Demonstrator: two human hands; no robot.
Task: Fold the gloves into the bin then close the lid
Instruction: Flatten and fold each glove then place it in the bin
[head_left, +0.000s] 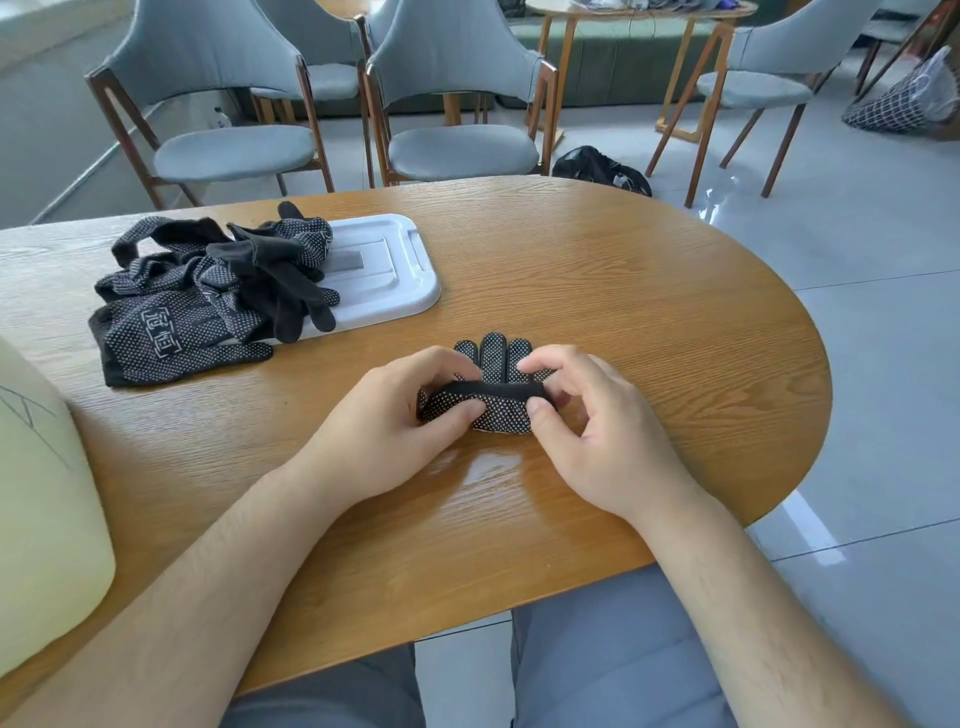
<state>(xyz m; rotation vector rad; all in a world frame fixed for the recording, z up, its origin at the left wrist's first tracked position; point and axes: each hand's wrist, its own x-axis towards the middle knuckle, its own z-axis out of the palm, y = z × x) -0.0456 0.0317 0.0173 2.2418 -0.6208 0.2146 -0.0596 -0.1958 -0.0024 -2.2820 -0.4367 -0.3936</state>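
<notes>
Folding is under way on one glove (500, 414), which is lying on the table (623, 291) straight in front of the person. The left hand (395, 415) is pinching the near half of it between thumb and curled fingers. The right hand (597, 431) is pinching the other end of the black cuff the same way, so both are clamped on the cloth. The cuff is being brought over the dotted palm, and three glove fingertips are sticking out beyond the fold, pointing away from the person. By my reading, this glove is about half folded and is not yet ready to go anywhere.

Most of the work seems to be waiting. A pile (208, 291) of loose, tangled gloves is sitting to the left, well apart from the hands. It is partly lying on the table and partly draping over the lid (384, 265). The lid is lying flat on the table, off the bin, so closing is not yet possible, and the pile will have to come off it first.

The bin (41, 493), as I take the pale container at the left edge to be, is showing only one side. Its inside is hidden, so I cannot tell whether any folded gloves are already in it.
</notes>
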